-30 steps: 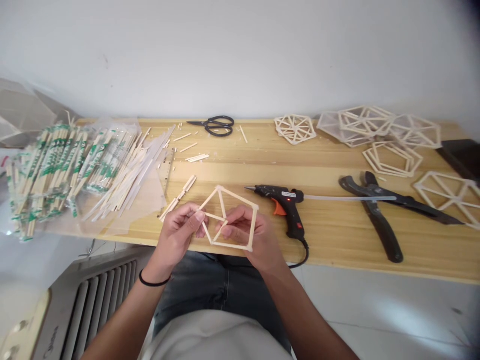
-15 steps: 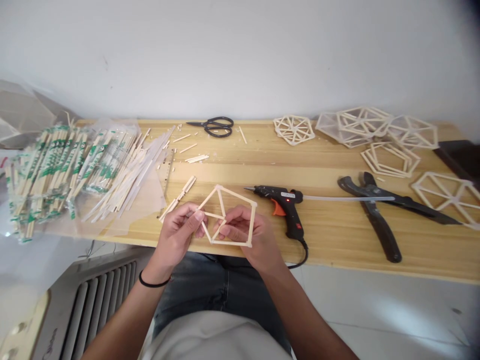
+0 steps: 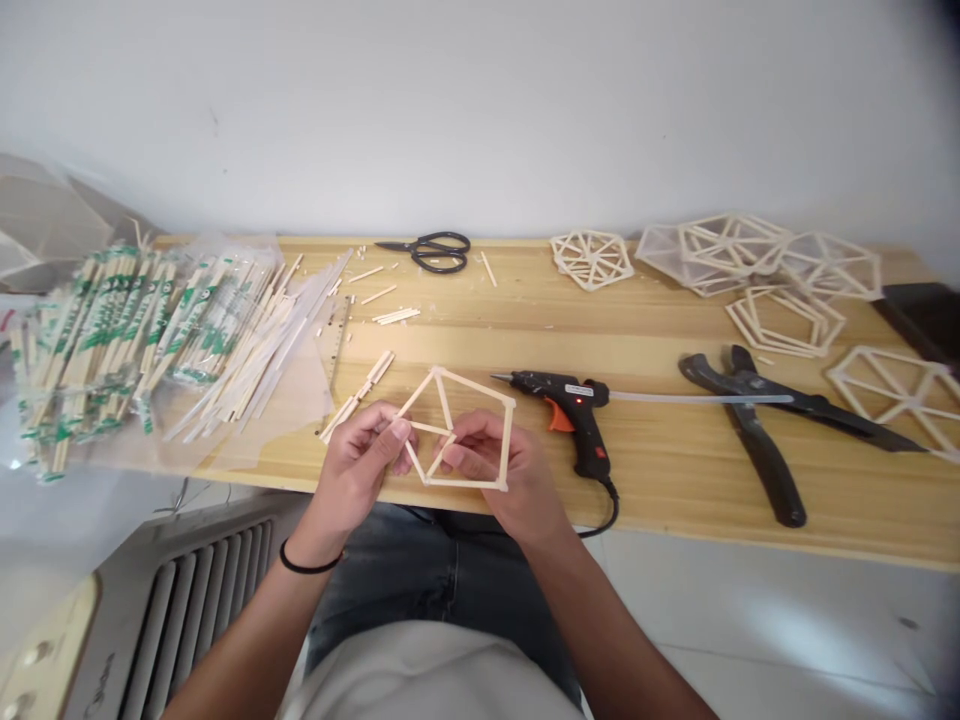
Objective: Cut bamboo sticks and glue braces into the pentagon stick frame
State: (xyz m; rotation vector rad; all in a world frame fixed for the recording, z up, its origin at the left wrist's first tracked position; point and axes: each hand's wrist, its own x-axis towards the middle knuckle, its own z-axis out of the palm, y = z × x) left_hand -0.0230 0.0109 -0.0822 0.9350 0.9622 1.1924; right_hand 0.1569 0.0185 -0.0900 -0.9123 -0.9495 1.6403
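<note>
**Stick frame held in both hands**

The left hand (image 3: 360, 460) and right hand (image 3: 499, 470) hold a pentagonal stick frame (image 3: 480, 395) above the near edge of the table (image 3: 660, 470). Fingers of both hands are pinched on its inner struts. A glue gun (image 3: 574, 405) lies just right.

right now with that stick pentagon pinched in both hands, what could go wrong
The stick pentagon frame is thin, and both the left hand and right hand pinch its inner spokes, so squeezing or twisting could likely pop a joint. The glue gun lies just right of the right hand, a red light showing on it; its nozzle points toward the frame, so a stray brush might burn. Its cord hangs over the table edge and could snag.
</note>
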